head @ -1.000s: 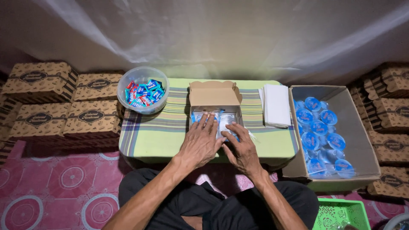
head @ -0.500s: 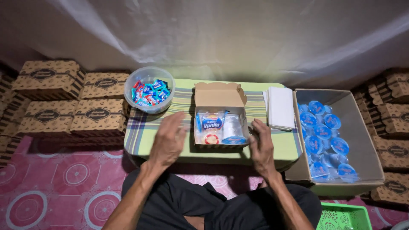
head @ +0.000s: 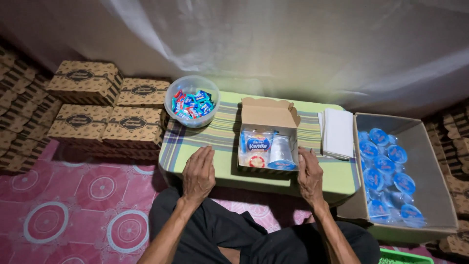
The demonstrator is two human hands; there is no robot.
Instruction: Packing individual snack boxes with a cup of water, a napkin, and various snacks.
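An open brown cardboard box (head: 269, 113) stands on the low green striped table (head: 215, 139). Inside it lie a clear packet with a blue label (head: 256, 146) and a sealed plastic water cup (head: 282, 152) on its side. My left hand (head: 198, 172) rests flat on the table's near edge, left of the box, fingers apart and holding nothing. My right hand (head: 309, 175) lies at the box's right front corner, fingers loosely spread; whether it touches the box I cannot tell.
A clear bowl of small wrapped sweets (head: 191, 101) sits at the table's back left. White napkins (head: 337, 133) lie right of the box. A large carton of blue-lidded water cups (head: 391, 176) stands to the right. Closed patterned boxes (head: 105, 105) are stacked at left.
Both hands were pressed on the box's contents a second ago. They have drawn back and apart to the table's near edge, leaving the packet and cup uncovered.
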